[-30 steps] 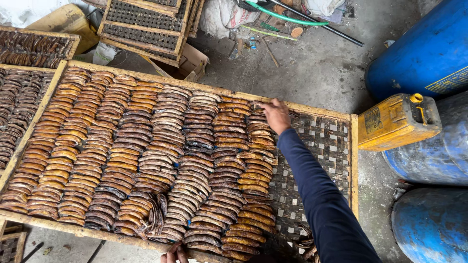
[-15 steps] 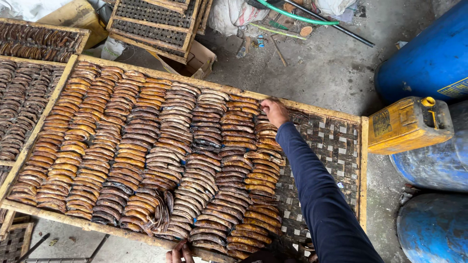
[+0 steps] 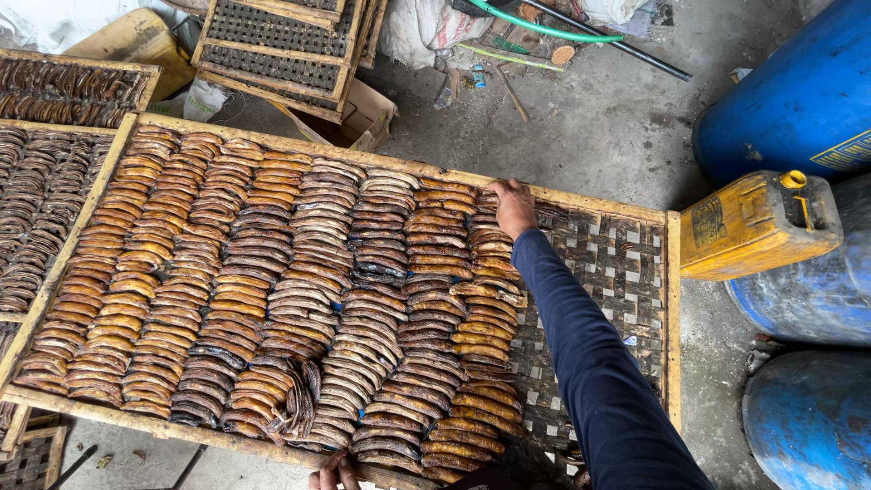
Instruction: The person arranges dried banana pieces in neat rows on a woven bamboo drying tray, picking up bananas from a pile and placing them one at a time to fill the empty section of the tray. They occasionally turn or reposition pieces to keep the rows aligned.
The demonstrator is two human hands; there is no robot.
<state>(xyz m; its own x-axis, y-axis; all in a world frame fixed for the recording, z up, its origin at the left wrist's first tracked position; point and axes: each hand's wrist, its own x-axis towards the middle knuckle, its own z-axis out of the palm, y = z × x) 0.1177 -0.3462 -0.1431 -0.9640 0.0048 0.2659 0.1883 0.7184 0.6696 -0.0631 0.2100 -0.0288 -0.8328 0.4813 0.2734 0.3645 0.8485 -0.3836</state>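
A large wooden-framed tray [image 3: 673, 299] with a woven bottom holds several rows of dried, brown and orange banana slices [image 3: 299, 290]. My right hand [image 3: 513, 207], in a dark blue sleeve, reaches across to the far rail. It rests palm down on the far end of the rightmost row, fingers bent onto the slices. Whether it grips one is hidden. Only the fingers of my left hand [image 3: 334, 474] show at the bottom edge, curled over the tray's near rail. The right third of the tray is bare weave.
Other filled trays [image 3: 54, 91] lie at the left, and empty stacked trays [image 3: 281, 45] at the back. At the right stand blue drums [image 3: 798, 100] and a yellow jerrycan [image 3: 758, 222]. Sacks, a green hose [image 3: 535, 27] and debris litter the concrete floor.
My right hand stays at the far end of the rightmost row and my left hand stays on the near rail. Only the view has shifted slightly.
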